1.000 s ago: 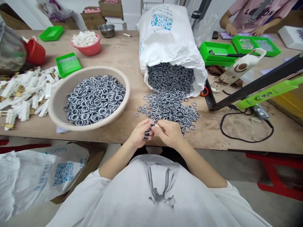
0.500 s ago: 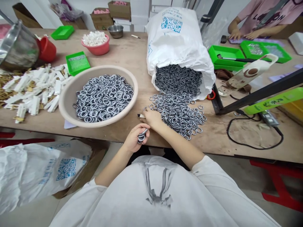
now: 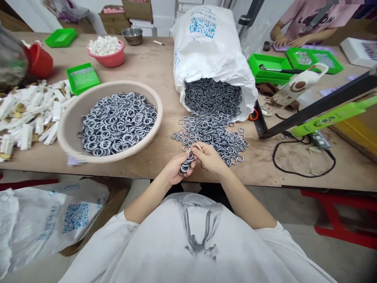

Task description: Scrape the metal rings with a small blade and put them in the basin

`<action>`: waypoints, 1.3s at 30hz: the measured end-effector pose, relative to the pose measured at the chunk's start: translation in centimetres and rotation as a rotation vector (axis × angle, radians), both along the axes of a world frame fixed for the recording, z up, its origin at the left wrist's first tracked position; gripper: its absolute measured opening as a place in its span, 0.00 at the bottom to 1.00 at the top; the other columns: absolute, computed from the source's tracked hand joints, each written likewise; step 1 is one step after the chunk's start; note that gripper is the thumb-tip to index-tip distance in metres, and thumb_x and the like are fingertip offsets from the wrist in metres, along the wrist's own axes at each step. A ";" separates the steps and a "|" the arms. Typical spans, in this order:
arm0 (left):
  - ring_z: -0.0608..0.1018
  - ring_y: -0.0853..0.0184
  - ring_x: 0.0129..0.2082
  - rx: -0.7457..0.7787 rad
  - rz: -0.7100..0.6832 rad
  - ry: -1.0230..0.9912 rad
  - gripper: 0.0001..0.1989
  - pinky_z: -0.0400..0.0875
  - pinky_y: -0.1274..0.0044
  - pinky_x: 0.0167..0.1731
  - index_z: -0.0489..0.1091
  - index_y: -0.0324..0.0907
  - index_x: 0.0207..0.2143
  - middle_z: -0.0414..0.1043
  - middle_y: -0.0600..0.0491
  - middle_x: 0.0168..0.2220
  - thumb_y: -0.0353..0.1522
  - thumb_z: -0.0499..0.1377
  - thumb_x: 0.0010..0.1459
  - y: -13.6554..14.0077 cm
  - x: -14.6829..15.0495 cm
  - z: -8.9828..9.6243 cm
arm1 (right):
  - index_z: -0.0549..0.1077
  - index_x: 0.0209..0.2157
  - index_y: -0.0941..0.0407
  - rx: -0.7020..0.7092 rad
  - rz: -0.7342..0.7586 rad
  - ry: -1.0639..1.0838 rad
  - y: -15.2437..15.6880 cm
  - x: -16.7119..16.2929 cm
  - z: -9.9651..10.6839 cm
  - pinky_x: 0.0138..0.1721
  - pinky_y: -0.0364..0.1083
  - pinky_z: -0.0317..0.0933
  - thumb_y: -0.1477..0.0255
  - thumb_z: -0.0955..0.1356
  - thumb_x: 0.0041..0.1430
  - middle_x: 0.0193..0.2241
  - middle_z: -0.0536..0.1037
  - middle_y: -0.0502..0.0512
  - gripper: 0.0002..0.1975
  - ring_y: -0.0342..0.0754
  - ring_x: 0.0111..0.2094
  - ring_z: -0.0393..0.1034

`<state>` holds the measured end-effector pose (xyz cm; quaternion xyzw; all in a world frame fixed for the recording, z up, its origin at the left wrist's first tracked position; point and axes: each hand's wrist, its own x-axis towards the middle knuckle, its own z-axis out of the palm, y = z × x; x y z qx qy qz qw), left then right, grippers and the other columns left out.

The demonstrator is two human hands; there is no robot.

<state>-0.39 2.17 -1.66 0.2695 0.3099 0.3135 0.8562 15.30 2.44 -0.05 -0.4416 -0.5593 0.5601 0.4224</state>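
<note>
My left hand is closed around several grey metal rings just over the front edge of the table. Close against it, my right hand is pinched at the uppermost ring. A thin pale stick pokes up between the right fingers; its other end is hidden. Just behind both hands, a loose pile of rings spreads from the mouth of a white woven sack lying on its side. To the left, a wide beige basin holds many similar rings.
White plastic pieces lie heaped at the left, near a green tray and a red bowl. At right stand a black metal bar, a cable and a bottle. A co-worker's hands rest at the far right.
My right hand has left the edge of the ring pile and come to the left hand, where it now touches a ring. The camera view has shifted slightly right.
</note>
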 end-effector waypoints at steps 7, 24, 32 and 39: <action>0.65 0.78 0.15 0.035 0.119 0.077 0.22 0.57 0.86 0.13 0.68 0.39 0.33 0.64 0.60 0.19 0.42 0.72 0.43 -0.7 1.8 1.5 | 0.72 0.35 0.54 0.078 -0.148 -0.012 -1.4 0.7 -0.1 0.33 0.45 0.63 0.52 0.71 0.54 0.28 0.74 0.49 0.19 0.44 0.28 0.68; 0.65 0.78 0.13 0.116 0.308 0.211 0.17 0.57 0.84 0.12 0.67 0.40 0.26 0.65 0.60 0.18 0.42 0.68 0.44 -0.6 2.1 1.4 | 0.73 0.27 0.56 0.572 -0.187 -0.928 -3.5 0.8 1.1 0.27 0.44 0.46 0.51 0.58 0.68 0.24 0.73 0.53 0.27 0.44 0.27 0.65; 0.64 0.77 0.13 0.104 0.309 0.222 0.16 0.56 0.83 0.12 0.67 0.40 0.26 0.64 0.61 0.18 0.41 0.67 0.45 -0.7 2.1 1.4 | 0.75 0.27 0.56 0.569 -0.179 -0.982 -3.5 1.1 1.5 0.27 0.44 0.46 0.50 0.58 0.67 0.24 0.74 0.53 0.28 0.44 0.26 0.64; 0.65 0.77 0.14 0.100 0.275 0.265 0.16 0.57 0.83 0.13 0.68 0.40 0.28 0.64 0.61 0.18 0.40 0.67 0.44 -0.4 1.7 1.3 | 0.71 0.24 0.55 0.447 -0.125 -0.952 -3.5 1.0 1.8 0.27 0.45 0.44 0.51 0.59 0.66 0.22 0.72 0.53 0.26 0.44 0.25 0.61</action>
